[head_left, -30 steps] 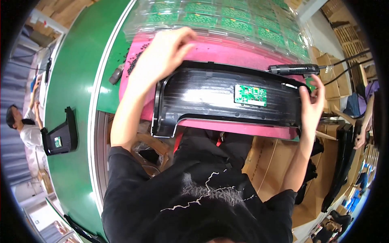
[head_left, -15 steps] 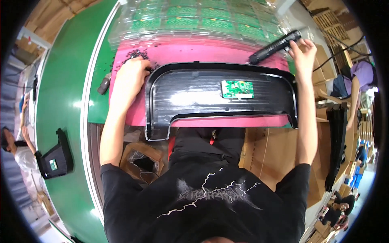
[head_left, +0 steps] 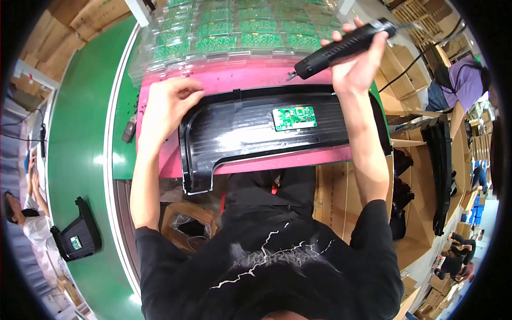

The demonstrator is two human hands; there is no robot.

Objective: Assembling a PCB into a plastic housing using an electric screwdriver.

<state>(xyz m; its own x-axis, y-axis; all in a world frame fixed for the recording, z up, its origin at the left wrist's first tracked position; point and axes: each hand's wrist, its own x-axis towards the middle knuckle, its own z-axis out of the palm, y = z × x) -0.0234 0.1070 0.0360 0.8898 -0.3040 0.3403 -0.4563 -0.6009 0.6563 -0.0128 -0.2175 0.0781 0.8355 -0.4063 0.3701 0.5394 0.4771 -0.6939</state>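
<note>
A black electric screwdriver (head_left: 338, 50) rests in my right hand (head_left: 356, 69), its fingers wrapped around the body. Its tip points left and down, over the mat just beyond the far rim of a curved black plastic housing (head_left: 240, 125). Inside that housing lies a small green circuit board (head_left: 295, 118). By the housing's far left corner is my left hand (head_left: 169, 101), thumb and forefinger pinched together; whatever they hold is too small to make out. My left hand hides most of the small black screws on the pink mat (head_left: 229, 80).
Clear trays of green circuit boards (head_left: 234, 40) stand at the back. A dark object (head_left: 129, 129) lies left of the mat. Across the green table, a person sits near another black housing (head_left: 80, 234) with a board. An open cardboard box (head_left: 186, 224) is below; a cable trails at right.
My right hand has brought the screwdriver left and over the housing's far edge, taking a fuller grip. My left hand has risen off the screws. The housing has shifted left and tilted slightly.
</note>
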